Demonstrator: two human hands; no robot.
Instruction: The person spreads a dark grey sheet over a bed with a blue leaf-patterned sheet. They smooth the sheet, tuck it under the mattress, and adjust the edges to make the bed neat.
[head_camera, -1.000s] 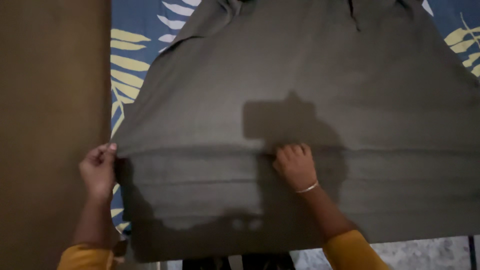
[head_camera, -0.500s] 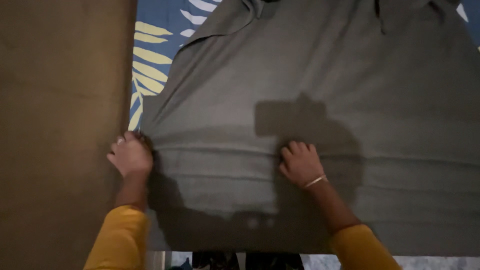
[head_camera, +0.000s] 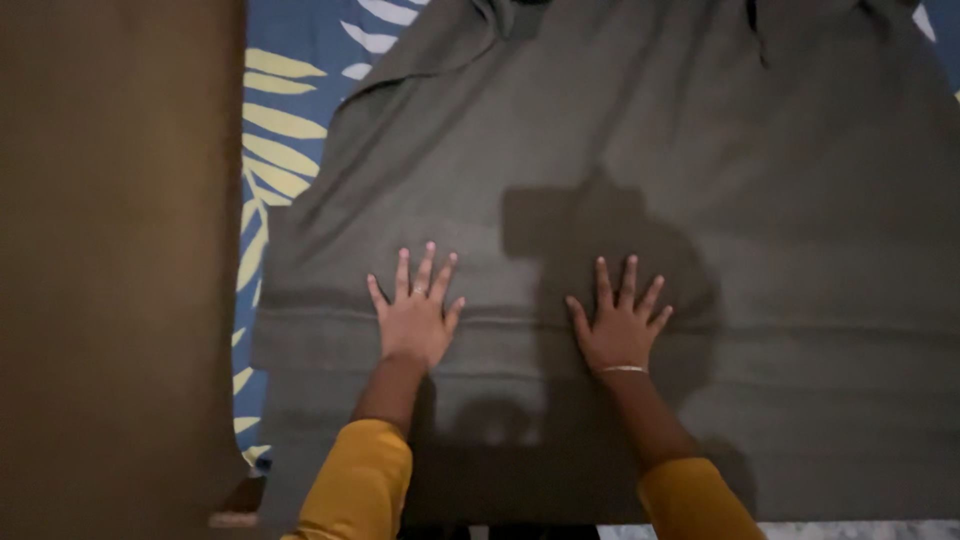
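Head view: a dark grey garment (head_camera: 640, 180) is seen spread flat over a bed covered by a blue sheet with yellow and white leaves (head_camera: 285, 110); a plain brown surface (head_camera: 110, 270) fills the left of the frame.
Near edge: two yellow sleeves (head_camera: 355, 485) enter at the bottom, and the garment's lower border lies along the bed's near edge, with a strip of pale floor just visible at the bottom right.
Left hand (head_camera: 415, 320): laid palm down on the cloth, fingers fully spread, a ring worn on one finger — nothing is gripped.
Right hand (head_camera: 620, 330): likewise pressed flat and wide open beside the left, a thin bracelet (head_camera: 622, 369) at the wrist — nothing is held.
Fold line: a crosswise crease (head_camera: 800, 328) runs under both hands across the garment's width.
Far part: the upper body of the garment reaches toward the bed's far edge, where a neckline or hood appears bunched; it cannot be told which.
Done, as judged: the garment is laid out and mostly smoothed.
Left, as judged: a few soft ridges remain, and no fold has been made — the cloth lies at full spread.
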